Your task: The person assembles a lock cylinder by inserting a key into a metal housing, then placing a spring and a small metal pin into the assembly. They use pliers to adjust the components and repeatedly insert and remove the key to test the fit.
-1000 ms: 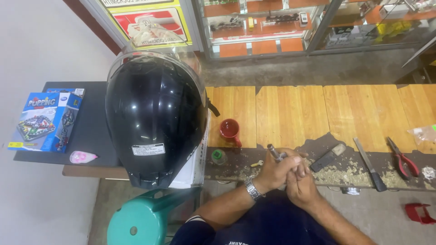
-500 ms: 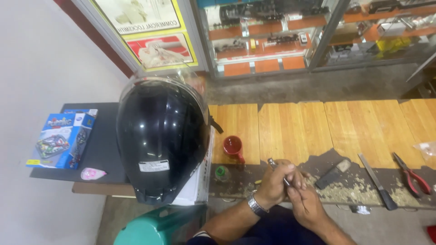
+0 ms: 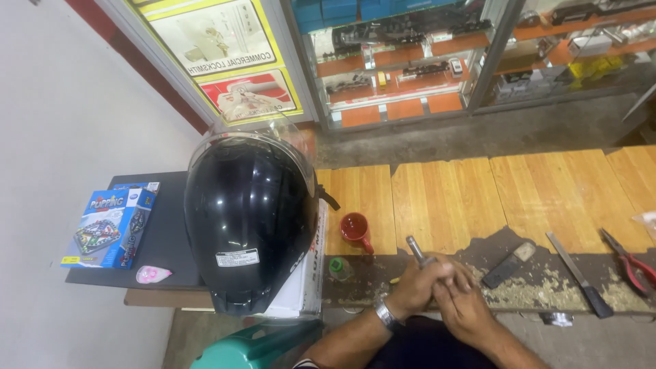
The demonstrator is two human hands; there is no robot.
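My left hand (image 3: 415, 287), with a metal watch on its wrist, is closed around a slim metal tool (image 3: 415, 249) whose grey tip sticks up and to the left out of the fist. My right hand (image 3: 466, 305) presses against the left one from the right, fingers curled over the same spot; what lies between the fingers is hidden. Both hands rest at the near edge of the wooden workbench (image 3: 437, 198), over its worn dark strip strewn with metal filings.
A black helmet (image 3: 247, 219) sits on a white box at the left. A red cup (image 3: 355, 229), a small green cap (image 3: 336, 265), a flat file (image 3: 578, 273), a dark block (image 3: 507, 265) and red-handled pliers (image 3: 632, 262) lie on the bench. A blue game box (image 3: 111, 224) is far left; glass showcases stand behind.
The view has tilted up and shifted, showing more of the showcases. My hands stay joined on the tool at the bench edge, little changed.
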